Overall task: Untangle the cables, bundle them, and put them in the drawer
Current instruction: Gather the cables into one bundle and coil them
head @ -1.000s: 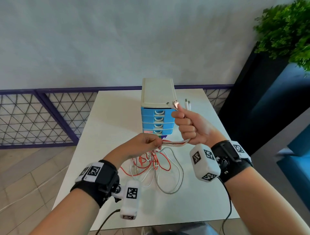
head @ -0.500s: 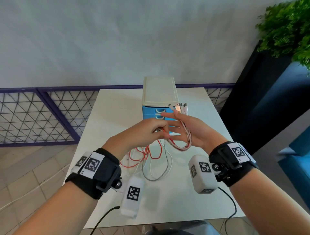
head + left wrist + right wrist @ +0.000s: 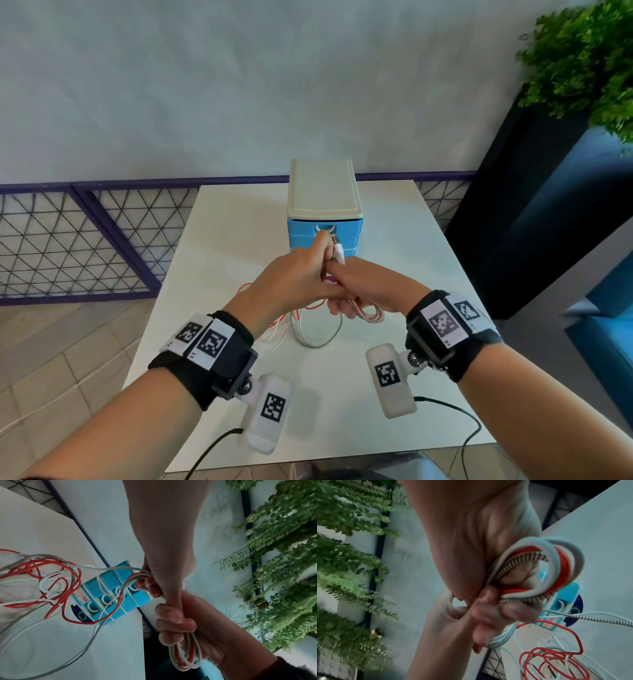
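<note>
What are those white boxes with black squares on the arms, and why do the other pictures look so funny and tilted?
Those boxes are small cameras strapped to a person's wrists. There is no robot here. The big picture comes from a camera on the person's head, looking down. The two tilted ones come from the wrist cameras, looking along each hand.

On the white table stands a little blue drawer box. In front of it lies a jumble of red, white and silvery cables.

The right hand grips loops of cable already wound up. The left hand holds the strands that lead to the jumble. The hands touch each other. All the drawers look closed.
</note>
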`<state>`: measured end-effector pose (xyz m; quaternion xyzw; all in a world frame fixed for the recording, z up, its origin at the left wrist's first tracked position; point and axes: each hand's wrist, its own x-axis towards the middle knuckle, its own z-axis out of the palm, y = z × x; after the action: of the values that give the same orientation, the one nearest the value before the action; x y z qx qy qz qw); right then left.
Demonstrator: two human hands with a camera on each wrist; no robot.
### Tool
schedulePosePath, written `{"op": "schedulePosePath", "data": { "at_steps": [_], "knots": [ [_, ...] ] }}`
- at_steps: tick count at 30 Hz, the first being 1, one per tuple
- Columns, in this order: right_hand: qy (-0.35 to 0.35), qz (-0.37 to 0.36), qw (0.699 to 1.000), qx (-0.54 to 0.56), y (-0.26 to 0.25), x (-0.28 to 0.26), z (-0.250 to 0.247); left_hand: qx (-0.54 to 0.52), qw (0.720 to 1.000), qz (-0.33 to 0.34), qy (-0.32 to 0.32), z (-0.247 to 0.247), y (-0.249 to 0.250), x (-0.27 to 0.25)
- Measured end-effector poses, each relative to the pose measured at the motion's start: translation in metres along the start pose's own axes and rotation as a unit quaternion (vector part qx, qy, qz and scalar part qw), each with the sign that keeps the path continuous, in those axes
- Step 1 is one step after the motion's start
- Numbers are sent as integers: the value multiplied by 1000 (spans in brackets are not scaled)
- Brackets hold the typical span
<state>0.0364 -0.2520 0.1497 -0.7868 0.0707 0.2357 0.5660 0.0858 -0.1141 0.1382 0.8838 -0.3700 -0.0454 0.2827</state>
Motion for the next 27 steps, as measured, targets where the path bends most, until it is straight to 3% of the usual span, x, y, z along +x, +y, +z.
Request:
{"op": "schedulePosePath", "data": {
  "at_steps": [2, 4, 7, 9, 12, 17, 24, 27],
  "knots": [
    [-16, -7, 999, 46, 1, 3, -1, -24, 1000, -19, 4, 0, -4, 3],
    [-34, -4, 993, 114, 2, 6, -2, -121, 991, -46, -25, -3, -10, 7],
    [-72, 5, 977, 200, 4, 9, -4, -264, 959, -54, -82, -7, -21, 6],
    [-93, 13, 966, 242, 6, 10, -5, -300, 947, -51, -104, -7, -28, 3],
    [-102, 12, 963, 251, 6, 9, -8, -268, 956, -47, -105, -8, -30, 3],
    [-79, 17, 972, 219, 4, 7, -6, -180, 982, -20, -48, -8, -31, 3],
    [-138, 86, 982, 96, -4, -4, -10, -241, 966, -31, -90, -11, -23, -4],
    [-143, 78, 984, 73, -10, -6, -14, -236, 966, -50, -92, -12, -22, -4]
  ]
}}
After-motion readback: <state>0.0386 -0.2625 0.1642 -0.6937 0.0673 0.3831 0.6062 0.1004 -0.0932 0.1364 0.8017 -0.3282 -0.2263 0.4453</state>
